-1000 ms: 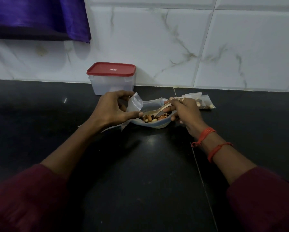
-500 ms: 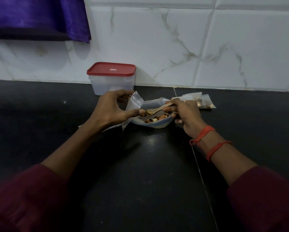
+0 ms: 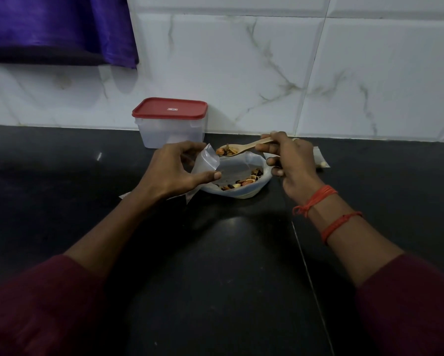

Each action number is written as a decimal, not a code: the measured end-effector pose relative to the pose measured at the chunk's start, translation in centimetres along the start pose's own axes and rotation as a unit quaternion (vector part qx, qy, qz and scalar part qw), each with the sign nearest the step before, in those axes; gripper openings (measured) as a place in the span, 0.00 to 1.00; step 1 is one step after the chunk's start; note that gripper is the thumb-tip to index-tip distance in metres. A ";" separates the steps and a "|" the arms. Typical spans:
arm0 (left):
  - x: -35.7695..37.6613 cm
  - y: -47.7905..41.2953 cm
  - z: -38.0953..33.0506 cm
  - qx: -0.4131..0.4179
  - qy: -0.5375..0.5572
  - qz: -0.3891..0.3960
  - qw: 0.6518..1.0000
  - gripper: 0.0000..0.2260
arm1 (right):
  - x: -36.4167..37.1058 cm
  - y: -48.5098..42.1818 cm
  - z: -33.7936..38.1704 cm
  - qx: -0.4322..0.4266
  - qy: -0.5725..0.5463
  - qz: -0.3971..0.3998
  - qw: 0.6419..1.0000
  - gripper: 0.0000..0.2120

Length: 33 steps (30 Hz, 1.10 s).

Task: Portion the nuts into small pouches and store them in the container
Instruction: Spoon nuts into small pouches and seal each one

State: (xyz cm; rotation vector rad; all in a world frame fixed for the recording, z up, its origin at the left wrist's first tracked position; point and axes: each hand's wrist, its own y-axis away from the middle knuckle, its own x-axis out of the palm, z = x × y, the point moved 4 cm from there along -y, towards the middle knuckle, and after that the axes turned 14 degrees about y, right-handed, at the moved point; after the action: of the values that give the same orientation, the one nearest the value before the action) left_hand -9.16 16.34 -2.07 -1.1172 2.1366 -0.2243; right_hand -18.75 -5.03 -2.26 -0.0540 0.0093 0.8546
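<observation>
The worktop (image 3: 215, 265) is a dark slab that carries every item. All of them sit towards its rear edge, so both forearms can reach without stretching.

The container (image 3: 172, 129) stands against the tiled wall, behind the left hand, with its red lid (image 3: 169, 107) fitted. It is judged to be parked there until pouches are ready for storage, and the lid must come off first.

The bowl (image 3: 241, 192) rests on the worktop between the two hands. In this position anything that falls from the spoon drops back into the stock. The nuts (image 3: 244, 181) left in it lie along the near side of its floor.

The left hand (image 3: 169, 170) pinches a clear pouch (image 3: 206, 160) between thumb and fingers. It holds the pouch over the bowl's left rim, and the mouth appears to face the spoon.

The right hand (image 3: 290, 160) has its fingers curled round the handle of a wooden spoon (image 3: 249, 146). The spoon is kept roughly level above the bowl so the load stays in place. Its loaded end is just beside the pouch opening, so the step in hand is judged to be the transfer.

A filled pouch (image 3: 319, 160) lies on the worktop just behind the right hand, clear of the work.
</observation>
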 end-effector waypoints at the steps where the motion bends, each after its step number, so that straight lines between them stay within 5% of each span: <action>1: 0.1 0.0 -0.1 0.002 0.000 0.001 1.000 0.39 | 0.3 0.3 0.2 -0.017 0.009 0.010 1.000 0.12; 8: -0.4 0.0 -0.6 0.016 0.009 -0.022 1.000 0.35 | 3.0 2.4 2.1 -0.240 0.177 0.138 0.944 0.07; 16: -0.5 0.1 -0.7 0.018 0.024 -0.036 0.999 0.32 | 3.3 2.9 2.5 -0.244 0.122 0.184 0.944 0.06; 25: -0.6 -0.1 0.0 -0.003 0.025 -0.029 0.999 0.34 | 0.7 1.1 1.9 -0.229 0.112 -0.005 0.967 0.09; 33: -0.6 -0.3 0.5 -0.013 0.017 -0.011 1.000 0.33 | -0.7 0.7 0.3 -0.285 0.347 -0.033 0.893 0.15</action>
State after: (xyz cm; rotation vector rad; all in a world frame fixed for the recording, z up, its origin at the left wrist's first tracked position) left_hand -8.43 16.75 -2.00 -1.1592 2.1642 -0.2271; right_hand -19.73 -5.12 -1.95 -0.9091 0.4272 0.7091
